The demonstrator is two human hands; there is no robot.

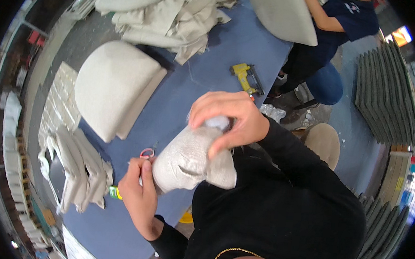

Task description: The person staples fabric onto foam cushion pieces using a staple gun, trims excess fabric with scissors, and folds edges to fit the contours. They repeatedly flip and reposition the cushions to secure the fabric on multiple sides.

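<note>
A beige ribbed fabric cover (179,163), plump with filling, is held between my two hands over the near edge of the table. My left hand (139,189) pinches its lower left end. At the upper right end, my right hand (234,119) grips the cover, thumb on the near side and fingers over the far side. White stuffing (217,122) shows beneath the right palm, by the cover's opening. Beside my left fingertips is a pink-red ring-shaped handle (147,152); the rest of that tool is hidden.
On the blue table (181,85) lie beige cushions (117,86), a fabric heap (176,18), a yellow staple gun (243,77) and folded covers (79,169). Across the table another person (337,26) handles a large beige panel (285,15). Grey stacked panels (385,93) stand at right.
</note>
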